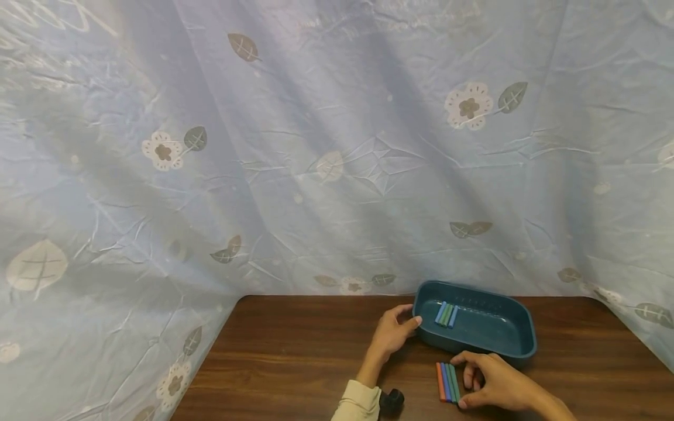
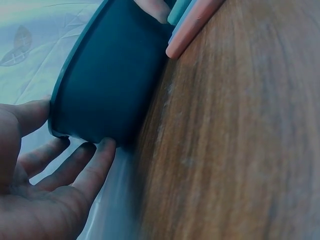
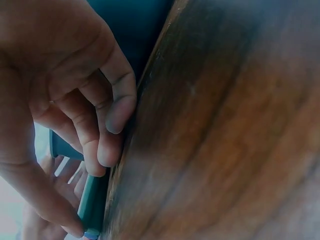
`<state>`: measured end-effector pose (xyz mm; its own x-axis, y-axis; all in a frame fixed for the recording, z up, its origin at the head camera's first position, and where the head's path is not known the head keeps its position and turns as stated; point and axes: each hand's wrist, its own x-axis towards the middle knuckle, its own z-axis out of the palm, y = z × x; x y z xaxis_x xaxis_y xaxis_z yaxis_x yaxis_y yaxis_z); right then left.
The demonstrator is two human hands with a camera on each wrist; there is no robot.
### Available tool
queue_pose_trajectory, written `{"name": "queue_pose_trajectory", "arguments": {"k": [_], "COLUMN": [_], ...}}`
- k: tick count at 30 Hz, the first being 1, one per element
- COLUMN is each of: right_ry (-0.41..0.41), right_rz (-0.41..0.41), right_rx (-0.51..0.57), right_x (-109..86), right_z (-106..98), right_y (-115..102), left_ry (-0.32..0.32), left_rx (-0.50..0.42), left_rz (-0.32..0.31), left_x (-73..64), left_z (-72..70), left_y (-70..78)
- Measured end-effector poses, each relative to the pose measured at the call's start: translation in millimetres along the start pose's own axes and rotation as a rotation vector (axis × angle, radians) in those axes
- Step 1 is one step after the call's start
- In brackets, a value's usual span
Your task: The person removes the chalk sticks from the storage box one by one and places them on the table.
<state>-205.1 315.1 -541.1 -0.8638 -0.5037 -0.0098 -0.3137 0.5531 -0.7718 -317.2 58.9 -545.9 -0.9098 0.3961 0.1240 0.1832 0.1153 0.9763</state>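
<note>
A dark teal oblong tub (image 1: 492,330) stands at the back right of the table. My left hand (image 1: 391,333) holds its left end, thumb at the rim and fingers against the outer wall. Inside the tub, toward the left, blue and green sticks (image 1: 446,314) lie side by side. In front of it is a row of coloured sticks: a red-orange stick (image 1: 440,383) at the left, blue beside it, green at the right. With thumb and fingertips at opposite ends, my right hand (image 1: 497,380) pinches the outermost green stick (image 3: 92,202) lengthwise.
Dark brown wood-grain table (image 1: 295,351) stretches to the left and right of the tub. Behind it hangs a pale blue curtain (image 1: 326,193) printed with flowers and leaves. A black device (image 1: 392,402) sits at my left wrist, by the cream sleeve (image 1: 358,401).
</note>
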Motion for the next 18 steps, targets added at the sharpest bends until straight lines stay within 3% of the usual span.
{"name": "queue_pose_trajectory", "arguments": {"k": [18], "right_ry": [-0.025], "right_rz": [-0.002], "right_rx": [-0.007], "right_x": [2.5], "right_z": [-3.8], "right_y": [-1.5], "left_ry": [-0.01], "left_rx": [-0.046], "left_rz": [-0.034], "left_x": [4.4], "left_z": [-1.4], "left_y": [-3.8]}}
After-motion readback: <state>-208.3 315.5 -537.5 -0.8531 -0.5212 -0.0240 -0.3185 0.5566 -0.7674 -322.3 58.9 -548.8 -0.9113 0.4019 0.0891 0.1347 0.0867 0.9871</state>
